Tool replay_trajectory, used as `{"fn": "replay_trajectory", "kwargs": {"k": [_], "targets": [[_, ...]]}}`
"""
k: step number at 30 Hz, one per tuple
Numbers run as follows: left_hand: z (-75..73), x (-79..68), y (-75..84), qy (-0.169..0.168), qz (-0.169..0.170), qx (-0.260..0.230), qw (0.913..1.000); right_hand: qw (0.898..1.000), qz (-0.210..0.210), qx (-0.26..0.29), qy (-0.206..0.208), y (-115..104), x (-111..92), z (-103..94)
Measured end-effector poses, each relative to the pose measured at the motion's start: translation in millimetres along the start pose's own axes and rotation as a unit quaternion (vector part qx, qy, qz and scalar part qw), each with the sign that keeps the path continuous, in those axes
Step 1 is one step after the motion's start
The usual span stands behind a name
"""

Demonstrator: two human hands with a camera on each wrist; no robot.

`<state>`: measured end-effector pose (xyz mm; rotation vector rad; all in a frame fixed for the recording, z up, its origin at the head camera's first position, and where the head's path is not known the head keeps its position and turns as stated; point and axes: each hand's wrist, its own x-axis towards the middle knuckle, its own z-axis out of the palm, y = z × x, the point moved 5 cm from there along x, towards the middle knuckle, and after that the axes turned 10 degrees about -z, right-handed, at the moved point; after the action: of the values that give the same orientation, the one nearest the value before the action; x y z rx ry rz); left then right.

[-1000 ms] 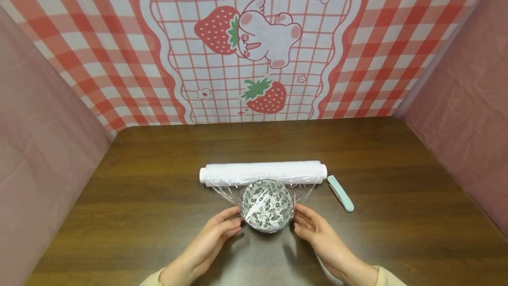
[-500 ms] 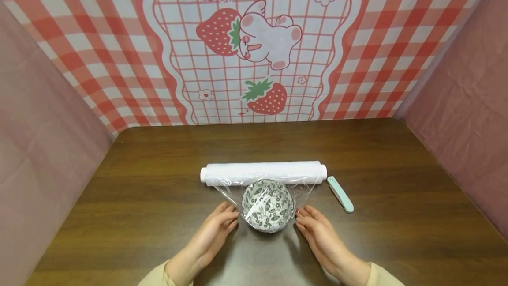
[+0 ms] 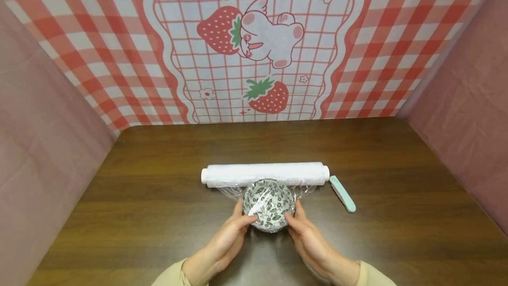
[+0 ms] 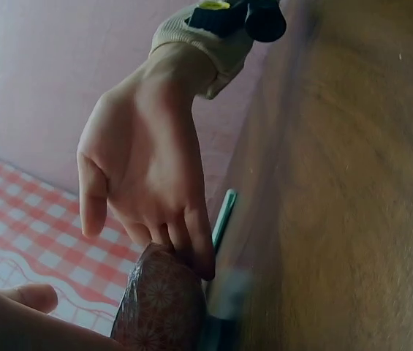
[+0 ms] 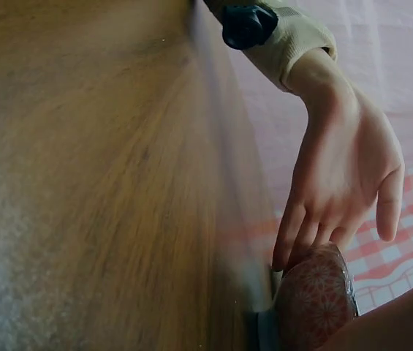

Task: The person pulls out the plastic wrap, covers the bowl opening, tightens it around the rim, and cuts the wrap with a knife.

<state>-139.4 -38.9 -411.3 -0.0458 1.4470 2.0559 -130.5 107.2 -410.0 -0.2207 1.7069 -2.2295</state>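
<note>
A bowl (image 3: 269,206) with a dark leaf-and-flower pattern inside stands on the table, clear cling film (image 3: 230,191) stretched over its top. The film runs back to a white cling film roll (image 3: 266,174) lying just behind. My left hand (image 3: 228,239) touches the bowl's left side, and my right hand (image 3: 311,242) touches its right side. From the head view, both thumbs overlap the near rim. In the left wrist view, the right hand (image 4: 151,153) lays fairly straight fingers along the film-covered outer wall, thumb apart. The left hand (image 5: 345,150) looks similar in the right wrist view.
A mint-green folding knife (image 3: 343,194) lies right of the roll's end. The brown wooden table (image 3: 151,215) extends around everything. Behind it hangs a strawberry-print checked cloth (image 3: 270,56), with pink cloth (image 3: 460,78) at the sides.
Both hands have moved inward from beside the bowl to its sides, and their thumbs now overlap the near rim. The film between roll and bowl has drawn in. The bowl, roll and knife stay put.
</note>
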Motion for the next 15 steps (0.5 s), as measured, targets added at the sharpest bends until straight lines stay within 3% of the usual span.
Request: {"fn": "replay_trajectory", "kwargs": {"k": [7,15], "targets": [[4.1,0.5,-5.9,0.000,-0.001,-0.028,0.9996,1.000,0.007,-0.014,0.008,-0.4,0.0,0.9],[3.5,1.9,-10.9,0.014,0.030,-0.030,0.9990,1.000,-0.003,-0.007,0.019,2.5,-1.6,-1.3]]}}
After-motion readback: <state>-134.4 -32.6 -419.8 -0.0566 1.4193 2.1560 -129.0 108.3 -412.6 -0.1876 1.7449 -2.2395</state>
